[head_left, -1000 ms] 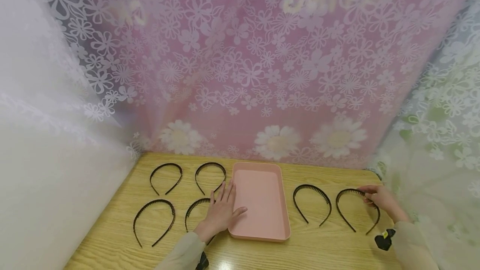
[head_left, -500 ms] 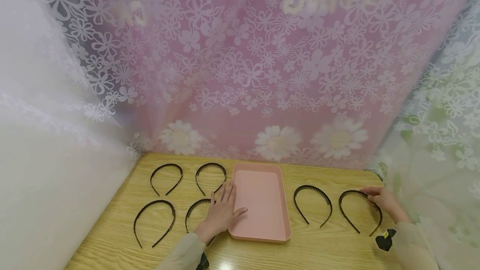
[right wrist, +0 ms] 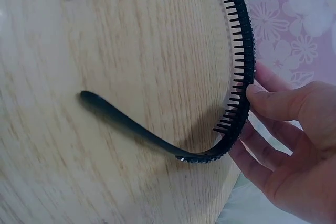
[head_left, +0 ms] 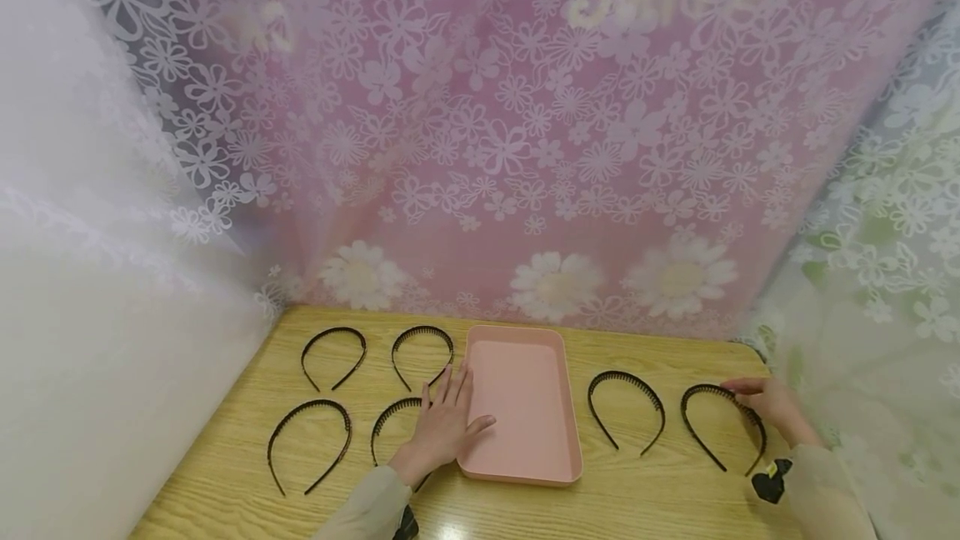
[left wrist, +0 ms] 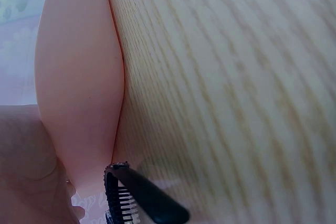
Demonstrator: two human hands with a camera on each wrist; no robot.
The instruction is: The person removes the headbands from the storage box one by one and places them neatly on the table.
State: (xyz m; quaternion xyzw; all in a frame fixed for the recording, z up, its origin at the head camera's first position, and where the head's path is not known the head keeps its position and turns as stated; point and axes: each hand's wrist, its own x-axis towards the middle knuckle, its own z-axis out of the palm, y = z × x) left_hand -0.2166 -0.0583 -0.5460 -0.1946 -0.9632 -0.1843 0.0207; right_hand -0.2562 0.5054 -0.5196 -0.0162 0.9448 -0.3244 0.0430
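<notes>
A pink tray lies in the middle of the wooden table. My left hand rests flat beside the tray's left rim, fingers straight, partly covering a black toothed headband. In the left wrist view that headband's tip lies against the tray's side. My right hand pinches the rightmost headband at its arc. The right wrist view shows the thumb on the toothed band, with the other fingers below it.
Three more headbands lie left of the tray: back left, back middle, front left. Another headband lies just right of the tray. Flowered curtains close in the table at the back and both sides.
My right hand has slid the rightmost headband slightly to the right and nearer. The left hand and the other headbands have not moved.
</notes>
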